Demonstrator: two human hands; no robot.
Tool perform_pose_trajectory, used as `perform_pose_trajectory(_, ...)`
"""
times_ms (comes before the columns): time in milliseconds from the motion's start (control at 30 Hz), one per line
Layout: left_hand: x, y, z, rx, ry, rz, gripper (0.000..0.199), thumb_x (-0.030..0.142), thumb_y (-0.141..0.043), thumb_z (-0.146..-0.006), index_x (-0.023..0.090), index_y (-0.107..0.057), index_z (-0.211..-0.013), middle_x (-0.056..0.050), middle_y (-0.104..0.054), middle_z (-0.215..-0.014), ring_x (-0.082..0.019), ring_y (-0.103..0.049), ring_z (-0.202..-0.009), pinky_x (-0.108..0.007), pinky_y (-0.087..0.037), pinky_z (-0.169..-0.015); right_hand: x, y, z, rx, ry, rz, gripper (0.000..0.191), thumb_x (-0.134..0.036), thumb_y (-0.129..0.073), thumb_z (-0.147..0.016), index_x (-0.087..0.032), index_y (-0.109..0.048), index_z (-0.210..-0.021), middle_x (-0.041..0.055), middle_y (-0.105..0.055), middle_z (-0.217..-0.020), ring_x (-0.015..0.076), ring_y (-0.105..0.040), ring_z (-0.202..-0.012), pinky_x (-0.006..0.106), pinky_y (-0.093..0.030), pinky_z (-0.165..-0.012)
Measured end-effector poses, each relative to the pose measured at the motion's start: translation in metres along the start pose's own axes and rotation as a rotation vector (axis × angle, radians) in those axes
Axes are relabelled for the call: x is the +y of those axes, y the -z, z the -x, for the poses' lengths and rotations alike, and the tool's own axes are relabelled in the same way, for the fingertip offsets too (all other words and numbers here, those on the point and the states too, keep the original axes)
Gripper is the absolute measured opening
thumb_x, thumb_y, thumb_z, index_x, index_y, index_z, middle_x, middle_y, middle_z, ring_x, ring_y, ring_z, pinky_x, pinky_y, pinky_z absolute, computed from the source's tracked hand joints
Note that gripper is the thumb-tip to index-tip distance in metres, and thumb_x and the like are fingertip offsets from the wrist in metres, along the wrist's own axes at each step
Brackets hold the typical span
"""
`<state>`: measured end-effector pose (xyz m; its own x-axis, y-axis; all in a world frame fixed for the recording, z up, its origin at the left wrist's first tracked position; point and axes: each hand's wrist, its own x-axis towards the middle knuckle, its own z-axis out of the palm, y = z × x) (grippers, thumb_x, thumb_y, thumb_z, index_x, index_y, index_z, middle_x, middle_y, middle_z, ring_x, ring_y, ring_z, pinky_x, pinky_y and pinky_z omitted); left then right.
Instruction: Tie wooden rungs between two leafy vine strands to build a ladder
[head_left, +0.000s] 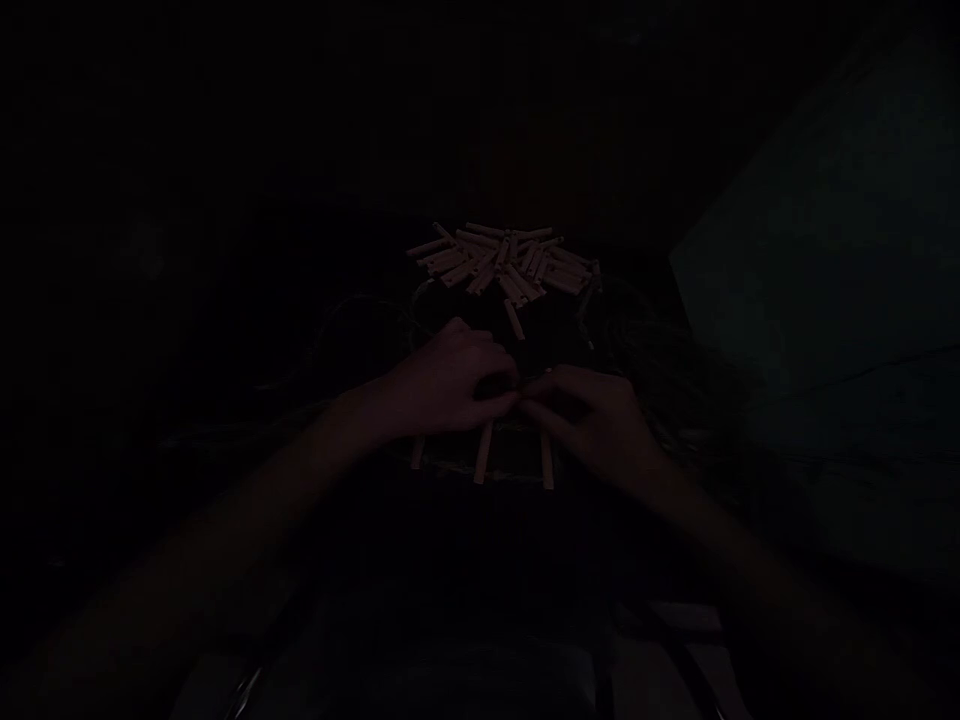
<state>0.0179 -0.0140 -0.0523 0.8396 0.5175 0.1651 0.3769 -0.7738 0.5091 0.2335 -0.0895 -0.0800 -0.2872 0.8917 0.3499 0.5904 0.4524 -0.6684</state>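
Observation:
The picture is very dark. My left hand (pixel 454 380) and my right hand (pixel 592 415) meet near the middle, thumb and fingers of each pinched together. What lies between their fingertips is too small and dark to make out. Just below the hands are several flat wooden sticks, one (pixel 483 455) in the middle and another (pixel 547 460) under my right hand, with thin cord (pixel 517 477) running across their lower ends. Beyond the hands lies a pile of short wooden pieces (pixel 499 262), some with holes at their ends.
A single wooden piece (pixel 514 319) lies in front of the pile. Loose strands of cord (pixel 660 370) spread to the right, with more at the left. A pale greenish surface (pixel 825 280) fills the right side.

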Motion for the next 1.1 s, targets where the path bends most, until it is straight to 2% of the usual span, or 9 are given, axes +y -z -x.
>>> perform_pose_trajectory(233, -0.0018, -0.0039, 0.0009, -0.074, -0.051, -0.072, 0.018, 0.03, -0.061, -0.095, 0.016, -0.068, -0.084, -0.002, -0.07, -0.082, -0.019, -0.063, -0.085, -0.037, -0.035, -0.09, -0.0032, 0.0006, -0.0002, -0.029, 0.039, 0.026, 0.005, -0.017, -0.069, -0.094, -0.021, -0.072, -0.094, 0.0011, -0.078, -0.095, 0.018, -0.074, -0.088, 0.031, -0.05, -0.081)
perform_pose_trajectory(367, -0.0056, -0.0049, 0.001, -0.104, -0.066, -0.002, 0.015, 0.027, -0.063, -0.093, 0.017, -0.066, -0.082, -0.001, -0.072, -0.085, -0.018, -0.063, -0.085, -0.035, -0.036, -0.089, -0.003, 0.0, -0.0004, -0.053, 0.06, 0.049, 0.007, -0.017, -0.067, -0.095, -0.022, -0.072, -0.094, 0.0014, -0.078, -0.096, 0.0186, -0.073, -0.089, 0.031, -0.051, -0.081)
perform_pose_trajectory(667, -0.0075, -0.0022, -0.0012, -0.07, -0.076, 0.072, 0.017, 0.024, -0.067, -0.087, 0.018, -0.064, -0.072, 0.002, -0.067, -0.073, -0.015, -0.059, -0.075, -0.033, -0.038, -0.083, -0.0054, 0.0011, -0.0009, -0.094, 0.017, -0.058, 0.007, -0.018, -0.065, -0.097, -0.022, -0.071, -0.096, 0.0032, -0.076, -0.097, 0.0187, -0.072, -0.091, 0.031, -0.054, -0.083)
perform_pose_trajectory(967, -0.0061, -0.0013, -0.0005, -0.057, -0.039, 0.071, 0.015, 0.022, -0.068, -0.084, 0.018, -0.065, -0.07, 0.002, -0.064, -0.072, -0.015, -0.06, -0.077, -0.032, -0.041, -0.085, -0.0029, -0.0009, -0.0014, -0.084, 0.044, -0.037, 0.006, -0.016, -0.067, -0.096, -0.02, -0.07, -0.093, 0.0029, -0.075, -0.093, 0.0175, -0.072, -0.088, 0.029, -0.054, -0.08)
perform_pose_trajectory(1100, -0.0038, 0.0033, 0.0019, -0.101, 0.021, 0.092, 0.008, 0.023, -0.069, -0.084, 0.017, -0.071, -0.078, 0.0, -0.069, -0.08, -0.015, -0.064, -0.078, -0.028, -0.045, -0.078, -0.0025, -0.0016, -0.0004, -0.077, 0.074, -0.02, 0.006, -0.018, -0.066, -0.097, -0.021, -0.07, -0.098, 0.0034, -0.077, -0.097, 0.0181, -0.073, -0.091, 0.03, -0.056, -0.082)
